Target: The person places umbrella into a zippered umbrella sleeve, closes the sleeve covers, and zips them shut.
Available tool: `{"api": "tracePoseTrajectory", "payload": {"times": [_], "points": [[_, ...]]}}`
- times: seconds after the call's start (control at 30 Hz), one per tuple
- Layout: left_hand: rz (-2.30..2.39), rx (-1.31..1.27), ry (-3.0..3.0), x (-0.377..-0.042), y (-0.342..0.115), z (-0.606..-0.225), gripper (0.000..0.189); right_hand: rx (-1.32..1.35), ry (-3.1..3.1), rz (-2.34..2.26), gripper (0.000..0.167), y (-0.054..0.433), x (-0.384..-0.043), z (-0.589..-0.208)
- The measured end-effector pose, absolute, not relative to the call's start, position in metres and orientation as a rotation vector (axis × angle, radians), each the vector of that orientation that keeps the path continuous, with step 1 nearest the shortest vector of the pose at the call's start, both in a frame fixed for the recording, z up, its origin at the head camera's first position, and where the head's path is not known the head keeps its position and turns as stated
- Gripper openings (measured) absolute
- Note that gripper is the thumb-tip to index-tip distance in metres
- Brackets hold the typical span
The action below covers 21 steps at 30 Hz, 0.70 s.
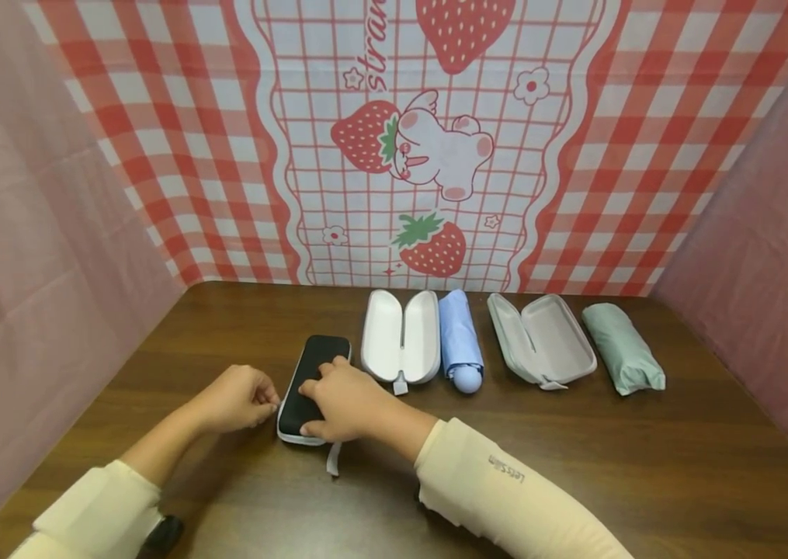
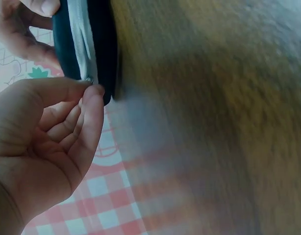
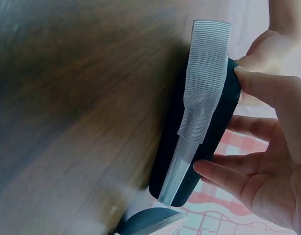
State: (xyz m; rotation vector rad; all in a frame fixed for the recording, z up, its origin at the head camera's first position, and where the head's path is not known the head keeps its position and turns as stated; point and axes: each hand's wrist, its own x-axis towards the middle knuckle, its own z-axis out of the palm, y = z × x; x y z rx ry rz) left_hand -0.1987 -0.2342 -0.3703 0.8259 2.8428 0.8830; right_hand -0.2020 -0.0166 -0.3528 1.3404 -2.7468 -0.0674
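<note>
A black zip case (image 1: pixel 324 349) with a white zipper lies lid-down on the table, slightly left of centre. My left hand (image 1: pixel 240 396) is at its left edge. In the left wrist view, thumb and forefinger pinch the small zipper pull (image 2: pixel 89 79) near the end of the white zipper (image 2: pixel 81 39). My right hand (image 1: pixel 350 400) holds the case from above, thumb at the near end and fingers spread over the top. A ribbed light-grey strap (image 3: pixel 207 73) sticks out from the case's near side.
Right of the case stand an open white-lined case (image 1: pixel 385 334), a folded blue umbrella (image 1: pixel 459 326), an open grey case (image 1: pixel 557 341) and a sage-green wrapped bundle (image 1: pixel 620 345), in a row. Behind the table (image 1: pixel 645 466) hangs a strawberry-print cloth (image 1: pixel 212 155).
</note>
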Motion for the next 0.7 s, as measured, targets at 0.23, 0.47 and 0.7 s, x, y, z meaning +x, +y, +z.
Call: {"api": "tracePoseTrajectory", "payload": {"times": [0.23, 0.47, 0.7], "points": [[0.950, 0.788, 2.661, -0.1906, -0.2369, -0.3636, 0.012, 1.302, -2.739, -0.091, 0.056, -0.0184, -0.1990, -0.3557], [1.041, 0.750, 2.537, -0.1890, -0.2366, -0.3629, 0.010, 1.278, -2.745, -0.100, 0.055, -0.0185, -0.1976, -0.3573], [1.076, 0.756, 2.465, -0.1905, -0.2378, -0.3619, 0.010, 1.253, -2.780, -0.093, 0.055, -0.0206, -0.1964, -0.3555]]}}
